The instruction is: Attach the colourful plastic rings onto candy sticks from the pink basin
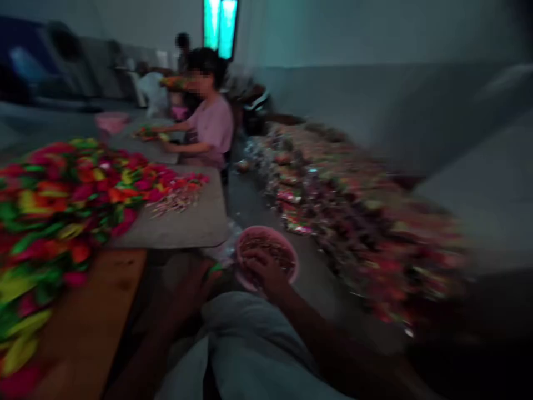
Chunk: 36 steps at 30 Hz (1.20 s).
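Observation:
My right hand (264,271) reaches into a pink basin (295,266) on the floor, its fingers among many thin, short sticks (272,243). What those fingers hold, if anything, is too blurred to tell. Over my lap, to the left of the basin, is my left hand (202,278), dark and smeared, with a small green and orange piece (214,269) at its fingers. A large heap of bright pink, green, yellow and orange pieces (85,183) covers much of the grey table (179,233). Pale thin sticks (175,203) lie at the heap's right end.
A wooden board (104,294) is at the lower left. Across the table a person in a pink shirt (214,125) handles colourful pieces. Along the right wall lies a long pile of wrapped bundles (333,205). Another pink basin (111,121) stands farther back.

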Each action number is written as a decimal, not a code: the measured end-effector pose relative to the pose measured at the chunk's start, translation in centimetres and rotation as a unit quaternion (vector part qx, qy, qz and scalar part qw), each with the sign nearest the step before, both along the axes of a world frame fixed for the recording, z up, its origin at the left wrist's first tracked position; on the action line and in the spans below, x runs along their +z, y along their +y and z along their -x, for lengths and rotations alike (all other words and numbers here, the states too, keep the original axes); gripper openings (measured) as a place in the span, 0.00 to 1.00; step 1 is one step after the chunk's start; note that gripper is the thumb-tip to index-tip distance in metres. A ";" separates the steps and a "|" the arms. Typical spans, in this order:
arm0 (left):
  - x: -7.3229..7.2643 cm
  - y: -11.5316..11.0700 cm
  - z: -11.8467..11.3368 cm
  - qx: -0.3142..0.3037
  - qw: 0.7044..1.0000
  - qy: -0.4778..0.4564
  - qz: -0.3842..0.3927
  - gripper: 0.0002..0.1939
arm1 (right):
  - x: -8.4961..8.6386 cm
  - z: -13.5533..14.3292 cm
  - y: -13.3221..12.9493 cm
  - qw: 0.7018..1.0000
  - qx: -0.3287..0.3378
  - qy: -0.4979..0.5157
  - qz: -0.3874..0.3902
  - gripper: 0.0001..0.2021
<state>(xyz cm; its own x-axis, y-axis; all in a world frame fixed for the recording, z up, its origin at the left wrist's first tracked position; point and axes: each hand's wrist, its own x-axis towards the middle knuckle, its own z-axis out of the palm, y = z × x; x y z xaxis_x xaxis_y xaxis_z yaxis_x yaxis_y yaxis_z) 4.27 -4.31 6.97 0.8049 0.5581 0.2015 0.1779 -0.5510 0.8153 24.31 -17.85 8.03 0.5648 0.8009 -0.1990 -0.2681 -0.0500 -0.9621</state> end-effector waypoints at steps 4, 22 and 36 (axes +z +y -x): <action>0.2 0.5 2.0 0.031 0.998 0.049 -0.019 0.12 | 2.3 1.6 4.1 0.992 0.124 -0.005 -0.038 0.16; 2.9 1.3 7.9 0.127 0.986 -0.074 -0.080 0.13 | 1.8 6.0 12.9 0.912 0.397 -0.079 -0.067 0.11; 2.6 3.2 7.4 0.133 0.989 -0.030 -0.050 0.09 | 0.8 4.3 15.1 0.867 0.416 -0.223 -0.158 0.07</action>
